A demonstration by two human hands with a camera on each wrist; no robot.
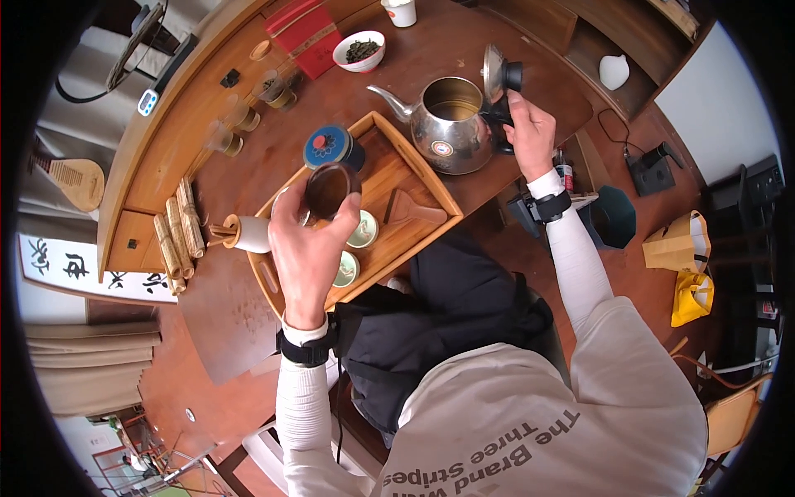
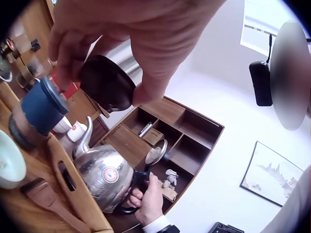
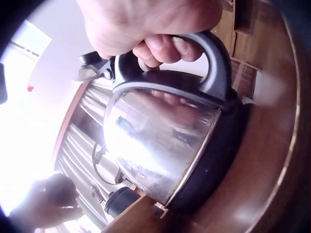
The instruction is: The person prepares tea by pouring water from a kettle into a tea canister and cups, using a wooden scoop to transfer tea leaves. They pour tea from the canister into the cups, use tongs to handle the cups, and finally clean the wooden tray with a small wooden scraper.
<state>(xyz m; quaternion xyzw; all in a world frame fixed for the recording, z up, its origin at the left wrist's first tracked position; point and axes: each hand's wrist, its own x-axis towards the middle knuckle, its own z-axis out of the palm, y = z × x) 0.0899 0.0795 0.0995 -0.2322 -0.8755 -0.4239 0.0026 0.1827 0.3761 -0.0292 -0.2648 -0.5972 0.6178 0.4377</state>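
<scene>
My left hand (image 1: 313, 248) holds a small dark brown round cup (image 1: 330, 190) between thumb and fingers, above the wooden tray (image 1: 418, 170). In the left wrist view the same dark cup (image 2: 108, 83) is tilted. My right hand (image 1: 531, 137) grips the black handle (image 3: 216, 63) of a steel kettle (image 1: 447, 137), its fingers curled through the loop. The kettle lid (image 1: 493, 73) stands raised, and liquid shows inside. On the tray are a blue canister (image 1: 331, 149), two pale green cups (image 1: 363, 229) and a brown wooden scoop (image 1: 414, 209).
Behind the tray stand a bowl of dark tea leaves (image 1: 359, 51), a red box (image 1: 302, 35) and several clear cups (image 1: 273, 89). A white holder with wooden tools (image 1: 248, 234) and rolled bamboo mats (image 1: 178, 236) lie left of the tray. A bin (image 1: 611, 217) stands at right.
</scene>
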